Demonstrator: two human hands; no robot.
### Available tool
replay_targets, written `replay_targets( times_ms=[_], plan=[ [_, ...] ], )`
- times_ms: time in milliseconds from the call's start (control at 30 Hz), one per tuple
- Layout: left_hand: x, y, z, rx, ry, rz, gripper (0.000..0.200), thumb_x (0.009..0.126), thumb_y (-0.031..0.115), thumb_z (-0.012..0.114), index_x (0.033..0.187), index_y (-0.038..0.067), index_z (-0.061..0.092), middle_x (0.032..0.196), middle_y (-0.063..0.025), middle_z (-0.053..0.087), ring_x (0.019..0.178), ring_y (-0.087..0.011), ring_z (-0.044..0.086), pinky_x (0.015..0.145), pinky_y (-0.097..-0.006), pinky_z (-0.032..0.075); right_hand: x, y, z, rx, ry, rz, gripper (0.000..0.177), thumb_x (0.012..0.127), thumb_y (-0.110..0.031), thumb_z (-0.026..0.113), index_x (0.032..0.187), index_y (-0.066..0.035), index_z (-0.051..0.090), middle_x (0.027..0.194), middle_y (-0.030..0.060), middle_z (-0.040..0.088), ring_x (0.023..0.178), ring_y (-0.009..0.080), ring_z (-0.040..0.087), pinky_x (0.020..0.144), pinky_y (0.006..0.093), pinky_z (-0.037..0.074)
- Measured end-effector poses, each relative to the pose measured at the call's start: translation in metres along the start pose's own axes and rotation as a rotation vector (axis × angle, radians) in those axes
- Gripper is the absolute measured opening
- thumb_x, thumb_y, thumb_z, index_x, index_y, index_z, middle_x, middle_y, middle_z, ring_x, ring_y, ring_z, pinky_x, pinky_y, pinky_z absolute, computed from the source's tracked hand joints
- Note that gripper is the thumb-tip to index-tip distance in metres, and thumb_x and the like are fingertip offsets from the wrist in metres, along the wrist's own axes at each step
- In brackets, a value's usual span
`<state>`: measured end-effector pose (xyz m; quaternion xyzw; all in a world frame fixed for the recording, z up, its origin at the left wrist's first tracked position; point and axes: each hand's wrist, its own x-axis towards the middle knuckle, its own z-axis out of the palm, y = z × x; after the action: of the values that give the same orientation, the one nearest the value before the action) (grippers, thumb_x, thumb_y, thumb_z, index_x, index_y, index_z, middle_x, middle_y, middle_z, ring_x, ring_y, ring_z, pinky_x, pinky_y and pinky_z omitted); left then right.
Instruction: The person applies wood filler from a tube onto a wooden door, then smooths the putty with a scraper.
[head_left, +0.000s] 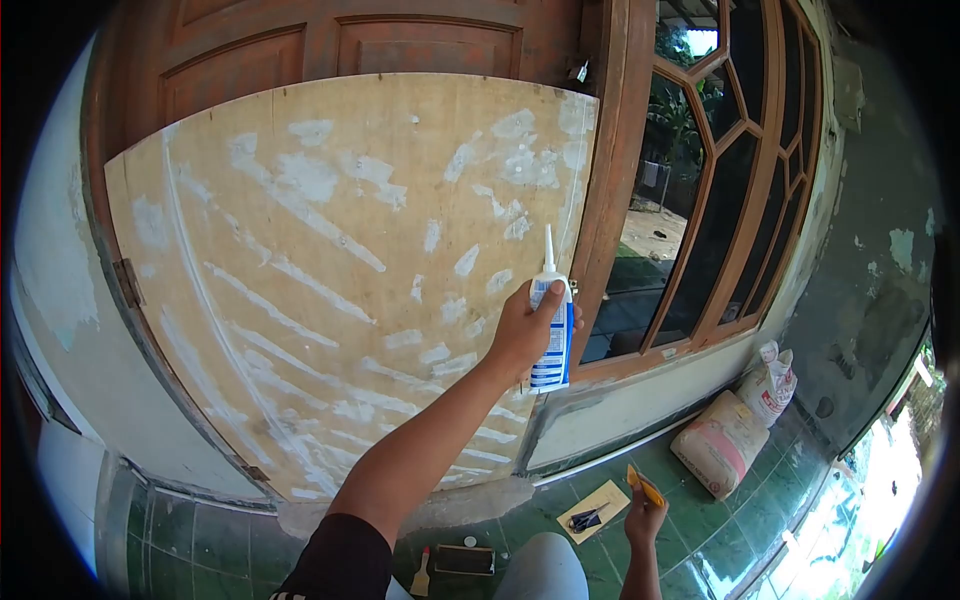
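Note:
My left hand [525, 325] is stretched forward, closed around a white and blue glue bottle [551, 345]. The bottle stands upright, its long white nozzle pointing up in front of a plywood panel [330, 240]. White smears and streaks of filler mark much of that panel, with a long white line down its left side and a thinner one near the right edge. Low on the right, my right hand [645, 518] grips a yellow putty scraper [648, 488], held well away from the panel.
A brown wooden door [240, 55] stands behind the panel, beside a framed window [690, 200]. Sacks [722, 440] rest by the wall. On the green tiles lie a paintbrush [421, 575], a dark tray [465, 560] and a board [595, 510] bearing dark-handled scissors.

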<state>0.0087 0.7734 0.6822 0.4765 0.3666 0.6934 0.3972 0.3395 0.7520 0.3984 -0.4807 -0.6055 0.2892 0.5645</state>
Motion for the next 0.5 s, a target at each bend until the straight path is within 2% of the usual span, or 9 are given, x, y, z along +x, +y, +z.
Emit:
replay_targets(
  times_ms=[133, 233, 267, 333, 367, 433, 500],
  plan=[
    [0.039, 0.022, 0.018, 0.050, 0.118, 0.134, 0.047, 0.105, 0.050, 0.057, 0.103, 0.003, 0.060, 0.083, -0.0119, 0.072, 0.074, -0.0188, 0.073, 0.064, -0.0308, 0.060, -0.032, 0.020, -0.045, -0.079, 0.034, 0.054, 0.025, 0.099, -0.012, 0.067, 0.114, 0.007, 0.074, 0.094, 0.0114, 0.077, 0.087, 0.0133, 0.069, 0.080, 0.0291, 0.054],
    [0.059, 0.027, 0.022, 0.068, 0.134, 0.158, 0.051, 0.105, 0.053, 0.056, 0.098, 0.003, 0.061, 0.077, -0.0119, 0.071, 0.066, -0.0176, 0.071, 0.060, -0.0310, 0.059, -0.051, 0.050, -0.065, -0.092, 0.037, 0.090, 0.024, 0.100, -0.012, 0.065, 0.116, 0.003, 0.074, 0.093, 0.0097, 0.075, 0.086, 0.0139, 0.069, 0.081, 0.0297, 0.055],
    [0.064, 0.026, 0.026, 0.076, 0.188, 0.191, 0.053, 0.104, 0.054, 0.056, 0.092, 0.003, 0.061, 0.071, -0.0097, 0.068, 0.059, -0.0163, 0.068, 0.056, -0.0306, 0.056, -0.055, 0.059, -0.071, -0.219, 0.008, 0.033, 0.022, 0.099, -0.011, 0.065, 0.114, 0.001, 0.075, 0.096, 0.0128, 0.076, 0.089, 0.0203, 0.071, 0.081, 0.0333, 0.056],
    [0.079, 0.015, 0.024, 0.206, 0.232, 0.284, 0.054, 0.104, 0.054, 0.056, 0.089, 0.002, 0.062, 0.070, -0.0083, 0.067, 0.059, -0.0151, 0.066, 0.055, -0.0304, 0.054, -0.063, 0.063, -0.080, -0.472, -0.051, -0.074, 0.020, 0.097, -0.010, 0.065, 0.111, -0.004, 0.077, 0.104, 0.0189, 0.077, 0.095, 0.0330, 0.075, 0.080, 0.0403, 0.058],
    [0.085, 0.008, 0.024, 0.272, 0.254, 0.327, 0.055, 0.104, 0.054, 0.057, 0.088, 0.002, 0.062, 0.070, -0.0077, 0.066, 0.058, -0.0145, 0.065, 0.055, -0.0303, 0.053, -0.063, 0.060, -0.082, -0.498, -0.080, -0.063, 0.021, 0.098, -0.012, 0.064, 0.113, -0.004, 0.077, 0.105, 0.0194, 0.077, 0.096, 0.0345, 0.075, 0.081, 0.0409, 0.058],
    [0.080, 0.015, 0.033, 0.219, 0.303, 0.317, 0.053, 0.106, 0.050, 0.057, 0.085, 0.001, 0.063, 0.068, -0.0066, 0.063, 0.057, -0.0144, 0.062, 0.055, -0.0319, 0.049, -0.062, 0.042, -0.079, -0.548, -0.139, -0.037, 0.023, 0.100, -0.014, 0.062, 0.115, -0.004, 0.076, 0.107, 0.0205, 0.076, 0.098, 0.0375, 0.073, 0.084, 0.0422, 0.058],
    [0.078, 0.018, 0.040, 0.124, 0.318, 0.276, 0.051, 0.107, 0.046, 0.056, 0.085, 0.001, 0.064, 0.066, -0.0075, 0.062, 0.056, -0.0161, 0.061, 0.055, -0.0347, 0.047, -0.055, 0.045, -0.068, -0.359, -0.100, 0.021, 0.023, 0.099, -0.013, 0.065, 0.114, 0.001, 0.075, 0.096, 0.0141, 0.076, 0.089, 0.0223, 0.071, 0.080, 0.0347, 0.056]
  ],
)
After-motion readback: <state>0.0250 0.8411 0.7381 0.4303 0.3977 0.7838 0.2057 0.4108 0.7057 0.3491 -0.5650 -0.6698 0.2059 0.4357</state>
